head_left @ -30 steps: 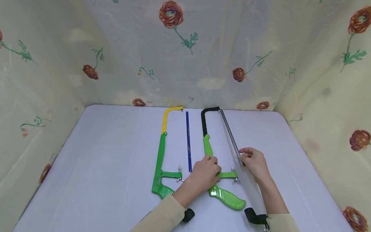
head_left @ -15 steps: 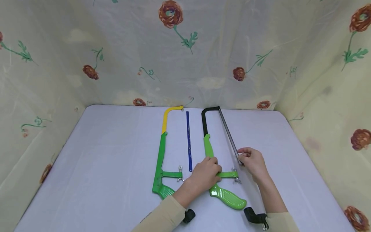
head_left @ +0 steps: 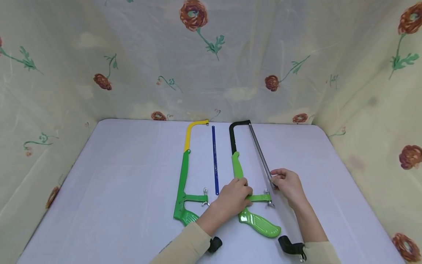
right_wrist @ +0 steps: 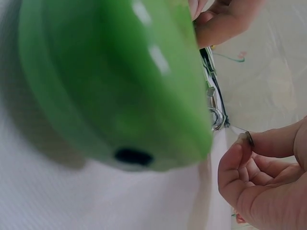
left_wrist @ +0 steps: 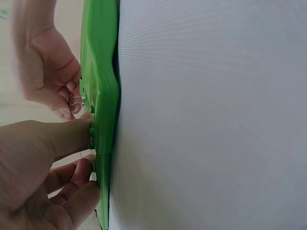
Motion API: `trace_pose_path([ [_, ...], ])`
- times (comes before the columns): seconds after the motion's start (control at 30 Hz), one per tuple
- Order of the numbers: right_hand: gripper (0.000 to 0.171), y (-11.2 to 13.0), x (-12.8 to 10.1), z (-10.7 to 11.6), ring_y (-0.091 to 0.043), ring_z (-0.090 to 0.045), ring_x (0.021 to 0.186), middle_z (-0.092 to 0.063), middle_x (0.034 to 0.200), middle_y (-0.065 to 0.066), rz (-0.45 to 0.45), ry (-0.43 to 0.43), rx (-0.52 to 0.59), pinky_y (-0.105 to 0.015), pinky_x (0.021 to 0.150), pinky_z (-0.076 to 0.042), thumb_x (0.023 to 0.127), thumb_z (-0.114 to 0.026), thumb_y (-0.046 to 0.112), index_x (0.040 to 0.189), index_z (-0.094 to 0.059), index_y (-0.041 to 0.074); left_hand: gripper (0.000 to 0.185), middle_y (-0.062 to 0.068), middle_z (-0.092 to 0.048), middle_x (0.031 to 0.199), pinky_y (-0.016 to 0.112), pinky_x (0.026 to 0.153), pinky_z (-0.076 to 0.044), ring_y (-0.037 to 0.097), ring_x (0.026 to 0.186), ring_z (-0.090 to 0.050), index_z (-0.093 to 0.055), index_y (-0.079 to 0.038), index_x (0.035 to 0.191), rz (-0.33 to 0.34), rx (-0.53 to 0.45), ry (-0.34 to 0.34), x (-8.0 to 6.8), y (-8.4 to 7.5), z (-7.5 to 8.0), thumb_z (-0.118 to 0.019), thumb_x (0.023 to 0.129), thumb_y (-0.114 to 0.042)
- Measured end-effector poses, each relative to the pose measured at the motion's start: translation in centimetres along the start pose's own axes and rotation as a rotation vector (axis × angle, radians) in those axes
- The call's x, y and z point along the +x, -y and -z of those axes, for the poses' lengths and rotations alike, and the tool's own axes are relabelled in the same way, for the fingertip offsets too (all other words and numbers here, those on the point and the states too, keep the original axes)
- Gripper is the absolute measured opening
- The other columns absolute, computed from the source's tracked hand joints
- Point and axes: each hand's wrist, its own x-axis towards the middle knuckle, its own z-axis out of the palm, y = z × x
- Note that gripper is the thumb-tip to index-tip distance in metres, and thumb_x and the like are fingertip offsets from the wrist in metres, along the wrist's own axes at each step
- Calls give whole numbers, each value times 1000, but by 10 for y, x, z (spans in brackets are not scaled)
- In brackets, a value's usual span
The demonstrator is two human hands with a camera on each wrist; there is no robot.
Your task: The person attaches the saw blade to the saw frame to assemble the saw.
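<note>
A light green hacksaw frame (head_left: 260, 224) with a black front arm lies on the table. My left hand (head_left: 234, 196) grips it where the crossbar meets the spine. The thumb and fingers at the spine show in the left wrist view, where the green frame (left_wrist: 101, 81) stands edge-on. My right hand (head_left: 287, 185) pinches the near end of a grey hacksaw blade (head_left: 260, 152). The blade's far end is right at the black arm's tip, and its near end is beside the wing-nut post (head_left: 268, 200). In the right wrist view the handle (right_wrist: 115, 86) fills the foreground, blurred.
To the left lies a second hacksaw frame (head_left: 182, 183), dark green with a yellow arm, its handle partly hidden by my left forearm. Between the frames is a blue hacksaw blade (head_left: 215, 161). A floral curtain (head_left: 132, 73) surrounds the white table (head_left: 115, 183).
The grey blade has shifted slightly left, its far end now at the tip of the black arm. My right hand moved slightly left with it; my left hand keeps its grip.
</note>
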Motion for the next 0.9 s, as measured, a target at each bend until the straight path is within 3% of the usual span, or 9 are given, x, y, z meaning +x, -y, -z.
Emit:
trace_pose_path([
  [0.17, 33, -1, 0, 0, -11, -60, 72, -65, 84, -10, 9, 24, -14, -23, 64, -55, 92, -57, 3, 121, -60, -11, 25, -4, -63, 113, 17, 66, -45, 10, 96, -53, -74, -23, 109, -2, -7, 0, 0, 1, 0, -72, 90, -38],
  [0.37, 34, -2, -1, 1, -11, -63, 75, -69, 98, -20, 4, 72, -17, -24, 68, -57, 94, -58, 5, 122, -60, -12, 25, -4, -62, 113, 17, 66, -44, 10, 95, -53, -74, -24, 110, -5, -22, 3, 0, 2, 1, -72, 90, -38],
  [0.6, 36, -1, 0, 1, -8, -62, 76, -71, 97, -18, -29, 116, 15, -22, 68, -56, 93, -61, 6, 122, -60, -14, 26, -4, -62, 112, 17, 66, -43, 10, 95, -52, -74, -23, 111, -15, -28, -5, 1, 3, 0, -72, 90, -38],
  [0.9, 35, -2, 0, -3, -9, -61, 78, -70, 96, -15, -21, 111, -2, -21, 69, -53, 92, -61, 7, 121, -61, -12, 25, -3, -62, 112, 17, 66, -44, 11, 95, -52, -74, -21, 110, -19, -32, 1, -1, 4, 1, -72, 90, -36],
])
